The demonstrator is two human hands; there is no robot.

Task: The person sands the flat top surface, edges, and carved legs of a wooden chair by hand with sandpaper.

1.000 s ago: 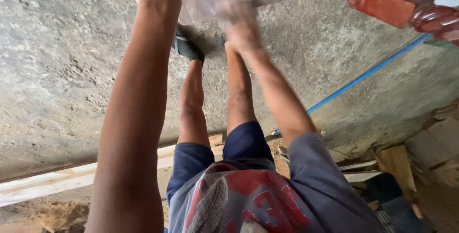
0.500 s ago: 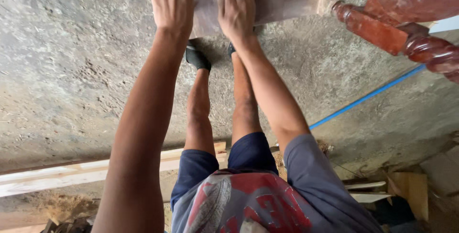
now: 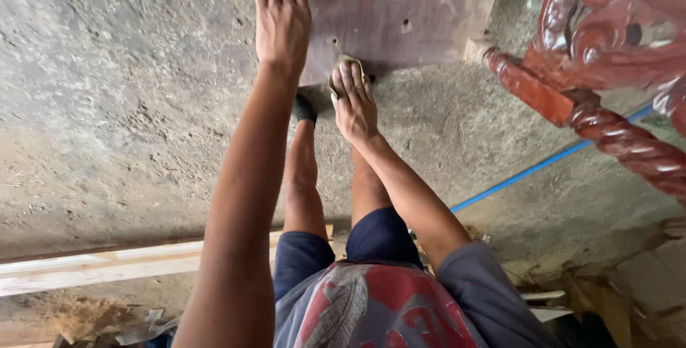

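A reddish-brown flat wooden panel fills the top middle of the head view. My left hand lies flat on its left edge with fingers stretched out. My right hand presses a small folded piece of tan sandpaper against the panel's lower edge. My bare legs and a dark shoe show below, standing on a grey concrete floor.
A carved, red-varnished furniture part with a twisted rail stands at the right. A blue cord runs across the floor. A pale wooden plank lies at the lower left, with sawdust and scraps near it.
My right hand has slid down from the panel's upper part to its lower edge, and the sandpaper now shows under its fingers. The view has moved closer to the panel.
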